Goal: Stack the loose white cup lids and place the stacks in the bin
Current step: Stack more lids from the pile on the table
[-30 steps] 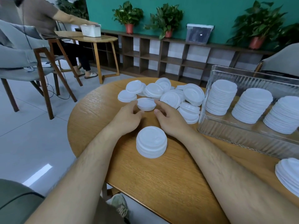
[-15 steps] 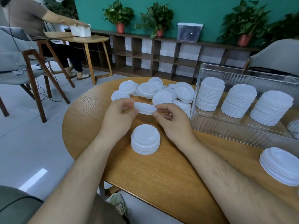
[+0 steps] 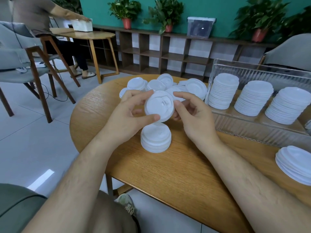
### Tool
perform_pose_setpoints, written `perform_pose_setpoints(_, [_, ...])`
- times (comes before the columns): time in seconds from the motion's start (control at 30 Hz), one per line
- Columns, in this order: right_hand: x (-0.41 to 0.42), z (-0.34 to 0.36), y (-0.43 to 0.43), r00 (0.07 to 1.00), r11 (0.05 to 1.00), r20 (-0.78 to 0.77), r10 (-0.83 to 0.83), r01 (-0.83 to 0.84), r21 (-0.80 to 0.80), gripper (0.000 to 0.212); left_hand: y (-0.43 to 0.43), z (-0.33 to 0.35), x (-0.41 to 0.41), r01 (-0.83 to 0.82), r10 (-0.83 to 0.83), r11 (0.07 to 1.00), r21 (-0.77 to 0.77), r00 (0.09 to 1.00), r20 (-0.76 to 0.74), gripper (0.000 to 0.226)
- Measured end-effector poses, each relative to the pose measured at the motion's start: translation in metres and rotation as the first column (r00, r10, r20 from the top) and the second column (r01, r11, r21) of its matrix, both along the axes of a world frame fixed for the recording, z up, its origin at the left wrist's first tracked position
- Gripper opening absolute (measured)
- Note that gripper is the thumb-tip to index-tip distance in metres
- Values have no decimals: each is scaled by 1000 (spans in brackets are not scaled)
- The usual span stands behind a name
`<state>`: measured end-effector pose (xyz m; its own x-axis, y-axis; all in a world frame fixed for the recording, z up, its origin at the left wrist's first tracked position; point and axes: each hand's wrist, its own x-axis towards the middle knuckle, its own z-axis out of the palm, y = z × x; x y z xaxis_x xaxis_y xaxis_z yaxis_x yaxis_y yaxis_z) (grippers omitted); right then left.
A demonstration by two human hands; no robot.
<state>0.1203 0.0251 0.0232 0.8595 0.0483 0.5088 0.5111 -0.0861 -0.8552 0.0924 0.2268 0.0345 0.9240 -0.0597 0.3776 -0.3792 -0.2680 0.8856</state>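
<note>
a round, pale wooden counter point(image 3: 168, 174) fills the near view, with a low stack of white plastic lids point(image 3: 296, 163) seen at its right edge. nearer the middle, a short stack of white plastic cup lids point(image 3: 156, 139) stands on the wood. directly above it a single round white plastic cup lid point(image 3: 159, 105) is held clear, tilted with its top face toward the camera.

the lid is pinched at its left rim by the left hand point(image 3: 127, 113), thumb in front and fingers curled behind. the right hand point(image 3: 193, 115) is closed on the opposite rim, thumb against the edge and fingers tucked behind. both wrists are lifted off the counter.

for the step in hand, the lid would best be levelled, centred over the short stack and pressed down evenly, so that it nests rather than perches crooked.

beyond the hands a loose heap of white lids point(image 3: 168, 84) lies unsorted. to the right, three tall stacks point(image 3: 223, 93) are already stood in the clear ribbed plastic bin point(image 3: 252, 126).
</note>
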Motion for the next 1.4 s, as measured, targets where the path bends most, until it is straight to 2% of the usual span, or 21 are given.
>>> perform_pose_setpoints(0.1, [-1, 1, 1, 998, 998, -15, 54, -54, -23, 21, 4, 0, -1, 52, -48, 992, 118, 998, -36, 76])
perform_pose_setpoints(0.2, [0, -5, -3, 996, 978, -5, 89, -88, -189, 22, 6, 1, -7, 45, -29, 966, 256, 997, -67, 75])
perform_pose_setpoints(0.4, [-1, -2, -17, 963, 868, -76, 260, -267, -418, 37, 9, 4, -17, 68, -54, 920, 386, 997, -47, 55])
perform_pose_setpoints(0.53, [-1, 0, -18, 943, 787, -116, 311, -324, -525, 45, 12, 1, -16, 110, -86, 905, 412, 993, -76, 51])
perform_pose_setpoints(0.73, [0, -4, -17, 941, 732, -156, 300, -331, -595, 47, 16, -5, -11, 146, -96, 893, 426, 986, -138, 50])
perform_pose_setpoints(0.9, [1, -5, -17, 947, 721, -185, 262, -319, -615, 48, 13, -5, -10, 141, -76, 897, 418, 983, -169, 61])
perform_pose_setpoints(1.03, [3, -6, -17, 959, 711, -177, 221, -283, -644, 49, 11, -8, -5, 126, -68, 892, 434, 987, -148, 57])
perform_pose_setpoints(1.4, [7, -15, -14, 981, 734, -177, 79, -177, -656, 83, 0, -17, 6, 99, -55, 905, 414, 992, -115, 51])
